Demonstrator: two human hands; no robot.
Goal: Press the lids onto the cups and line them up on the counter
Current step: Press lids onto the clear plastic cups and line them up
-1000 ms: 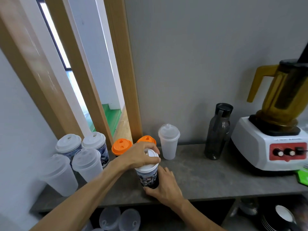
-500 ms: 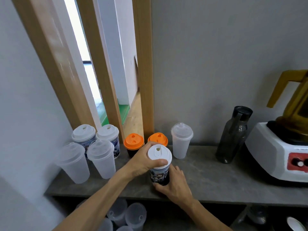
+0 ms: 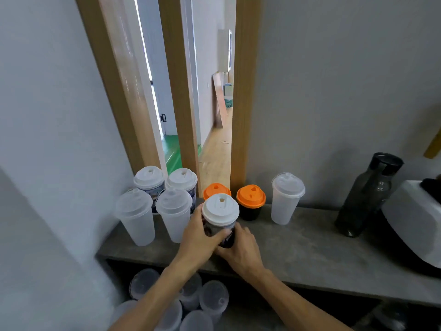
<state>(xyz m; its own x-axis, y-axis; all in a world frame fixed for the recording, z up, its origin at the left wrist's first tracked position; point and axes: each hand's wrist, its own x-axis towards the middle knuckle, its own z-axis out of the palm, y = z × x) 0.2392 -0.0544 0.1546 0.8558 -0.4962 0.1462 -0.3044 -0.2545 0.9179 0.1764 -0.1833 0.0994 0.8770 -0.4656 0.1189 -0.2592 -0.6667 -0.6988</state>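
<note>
Cup [image 3: 220, 231] with white lid [image 3: 220, 209] stands on the surface [image 3: 310, 247] at its front edge, before 2 orange-lidded cups [image 3: 250, 203]. Left hand [image 3: 199, 242] wraps the cup's left side, right hand [image 3: 241, 249] curls round its base, so each grip is closed on it, likely steadying it for placing. 4 lidded cups [image 3: 155, 201] cluster left; lid looks seated.

My left hand [image 3: 199, 237] and right hand [image 3: 241, 249] grip printed cup [image 3: 220, 231], white lid [image 3: 220, 209] on, above grey counter [image 3: 298, 254].
</note>
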